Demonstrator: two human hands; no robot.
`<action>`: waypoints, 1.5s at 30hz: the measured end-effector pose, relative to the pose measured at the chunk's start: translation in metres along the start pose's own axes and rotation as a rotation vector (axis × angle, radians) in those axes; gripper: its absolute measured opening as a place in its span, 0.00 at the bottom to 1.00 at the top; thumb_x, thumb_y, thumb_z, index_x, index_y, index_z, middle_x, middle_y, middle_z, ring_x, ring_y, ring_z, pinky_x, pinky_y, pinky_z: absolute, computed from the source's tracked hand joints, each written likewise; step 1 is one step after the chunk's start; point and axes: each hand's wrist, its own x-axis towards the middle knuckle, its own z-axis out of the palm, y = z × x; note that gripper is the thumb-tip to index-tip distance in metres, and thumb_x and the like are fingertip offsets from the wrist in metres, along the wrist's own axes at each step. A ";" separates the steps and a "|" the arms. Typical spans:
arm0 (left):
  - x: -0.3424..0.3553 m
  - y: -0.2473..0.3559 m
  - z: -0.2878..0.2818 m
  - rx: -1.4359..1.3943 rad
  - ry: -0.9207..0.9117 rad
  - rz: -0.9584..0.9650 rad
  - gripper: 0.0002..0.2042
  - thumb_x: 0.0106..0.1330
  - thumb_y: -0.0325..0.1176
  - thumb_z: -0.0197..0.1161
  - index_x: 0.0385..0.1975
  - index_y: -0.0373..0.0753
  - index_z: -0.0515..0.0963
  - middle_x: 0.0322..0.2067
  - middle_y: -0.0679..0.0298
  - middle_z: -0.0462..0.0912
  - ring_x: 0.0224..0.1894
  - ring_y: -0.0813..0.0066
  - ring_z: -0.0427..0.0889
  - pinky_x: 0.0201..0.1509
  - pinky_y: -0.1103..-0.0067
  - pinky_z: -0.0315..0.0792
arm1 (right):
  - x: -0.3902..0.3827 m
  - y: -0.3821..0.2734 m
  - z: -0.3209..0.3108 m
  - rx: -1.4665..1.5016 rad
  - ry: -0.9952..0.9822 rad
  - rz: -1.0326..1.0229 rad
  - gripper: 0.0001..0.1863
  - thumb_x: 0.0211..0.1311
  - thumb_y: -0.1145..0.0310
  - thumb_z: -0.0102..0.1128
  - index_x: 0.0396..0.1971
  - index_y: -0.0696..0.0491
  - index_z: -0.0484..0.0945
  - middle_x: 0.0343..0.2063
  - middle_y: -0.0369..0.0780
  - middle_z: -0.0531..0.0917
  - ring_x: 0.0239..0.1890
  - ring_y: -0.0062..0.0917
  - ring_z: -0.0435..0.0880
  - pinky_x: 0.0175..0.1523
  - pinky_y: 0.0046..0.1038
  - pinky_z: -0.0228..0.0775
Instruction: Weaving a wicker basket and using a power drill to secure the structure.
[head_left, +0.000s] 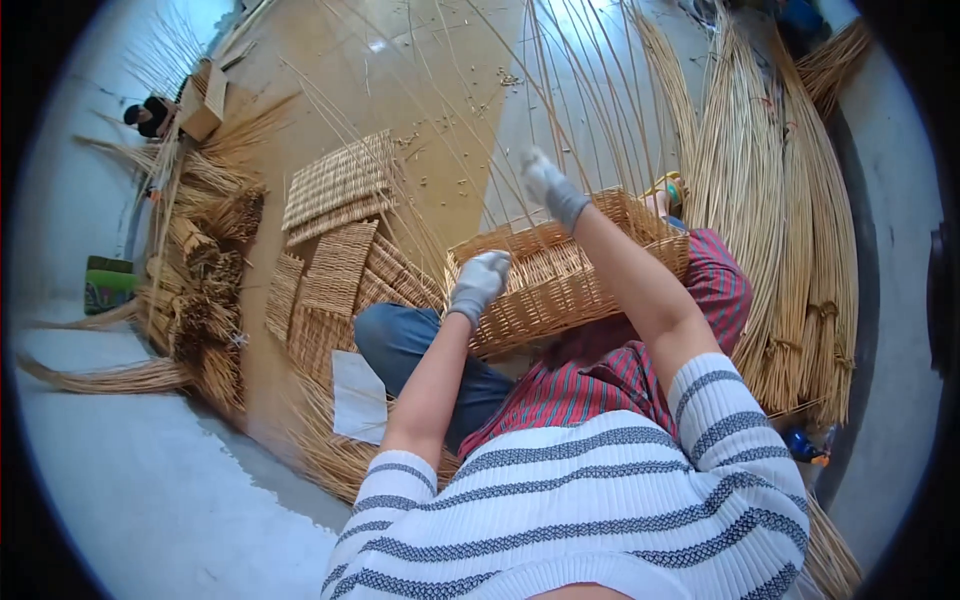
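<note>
Weaving in progress: half-made wicker basket [560,285] sitting on lap, frame centre. Left hand [478,285] gripping its rim, fingers curled. Right hand [553,190] pinching an upright cane [545,90]. Next probably needs bending it between stakes.

One half-woven wicker basket [560,280] sits on the person's lap, with two gloved hands at it: the left hand [480,283] on its near rim, the right hand [553,190] raised above it. Left of the basket lie about six flat woven panels [335,180] in a loose stack. Right of the basket stands one large mass of cane bundles [790,230]; far left, one pile of bundled straw [205,270].
</note>
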 end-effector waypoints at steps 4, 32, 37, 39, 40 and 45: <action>-0.001 0.010 0.001 0.406 -0.160 0.292 0.16 0.64 0.26 0.55 0.49 0.48 0.81 0.40 0.53 0.82 0.41 0.54 0.82 0.46 0.65 0.75 | -0.007 -0.026 -0.050 -0.290 -0.320 -0.285 0.19 0.70 0.78 0.49 0.60 0.53 0.68 0.36 0.41 0.83 0.38 0.22 0.82 0.48 0.24 0.77; 0.082 0.048 0.036 -0.060 -0.877 0.099 0.13 0.64 0.41 0.68 0.42 0.40 0.82 0.31 0.68 0.82 0.33 0.80 0.79 0.37 0.79 0.76 | -0.139 -0.030 -0.124 -1.052 0.188 -0.665 0.19 0.59 0.81 0.58 0.49 0.47 0.81 0.34 0.43 0.83 0.41 0.34 0.81 0.47 0.33 0.74; 0.085 0.051 0.051 0.040 -0.860 -0.119 0.15 0.62 0.44 0.70 0.43 0.43 0.82 0.34 0.68 0.83 0.33 0.78 0.79 0.35 0.74 0.77 | -0.192 -0.007 -0.145 -1.398 0.296 -0.394 0.16 0.55 0.64 0.69 0.45 0.45 0.81 0.41 0.43 0.83 0.45 0.37 0.82 0.52 0.37 0.73; 0.074 0.051 0.042 0.034 -0.796 0.121 0.13 0.65 0.41 0.67 0.45 0.43 0.81 0.37 0.65 0.83 0.39 0.76 0.80 0.44 0.74 0.77 | -0.183 -0.002 -0.142 -1.877 0.196 -0.657 0.21 0.52 0.56 0.70 0.48 0.42 0.81 0.50 0.44 0.81 0.56 0.38 0.77 0.63 0.41 0.64; 0.070 0.051 0.032 0.023 -0.774 0.272 0.12 0.67 0.40 0.65 0.46 0.44 0.80 0.38 0.64 0.84 0.42 0.76 0.80 0.47 0.74 0.77 | -0.181 0.001 -0.139 -1.889 0.100 -0.566 0.25 0.52 0.51 0.68 0.52 0.40 0.80 0.55 0.44 0.79 0.63 0.39 0.70 0.70 0.44 0.53; 0.059 0.053 0.009 -0.882 -0.489 -0.075 0.10 0.73 0.40 0.57 0.44 0.44 0.67 0.35 0.62 0.83 0.39 0.65 0.85 0.49 0.66 0.81 | -0.179 -0.002 -0.145 -1.863 -0.081 -0.356 0.24 0.50 0.56 0.68 0.50 0.42 0.80 0.48 0.39 0.84 0.54 0.33 0.80 0.62 0.38 0.65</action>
